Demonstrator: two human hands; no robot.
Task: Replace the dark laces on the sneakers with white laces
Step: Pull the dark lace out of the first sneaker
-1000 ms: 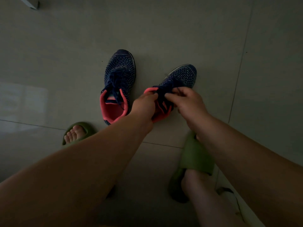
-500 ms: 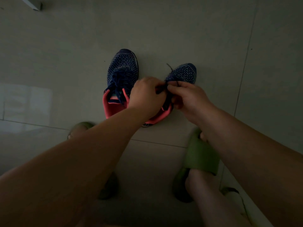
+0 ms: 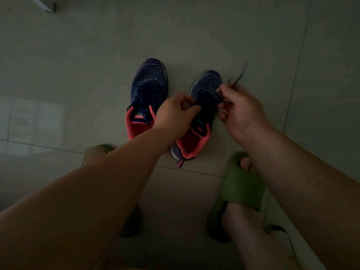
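Dim light, floor [image 3: 253,36] tiled. Two sneakers side by side, toes away from camera, well ahead of the feet in green slides.

Left sneaker [image 3: 149,90]: dark lace still threaded and tied, untouched.

Right sneaker [image 3: 204,88]: being unlaced. Left hand [image 3: 175,115] over the tongue area, fingers curled, pinching what looks like lace at the eyelets; exact contact lost in shadow. Right hand [image 3: 241,112] just beside the toe end, fingers curled round the dark lace [image 3: 240,75], free end sticking up and blurred above the knuckles.

Step judged: knot undone, lace being drawn out of upper eyelets. Early in task; no white laces in view.

Risks from here:
- Lace snagging at an eyelet if pulled sideways rather than along the hole; tip could fray, knit upper could pucker.
- Sneaker sliding or tipping on the smooth tile if the left hand's hold slackens during the pull.
- Dark lace on dark knit in poor light: easy to miss an eyelet crossing and tug the wrong strand, tightening rather than loosening.
- Loose end flicking about; could tangle with the other strand.
- Right sneaker's heel close to the right slide [image 3: 243,184]; shift of foot could knock it.
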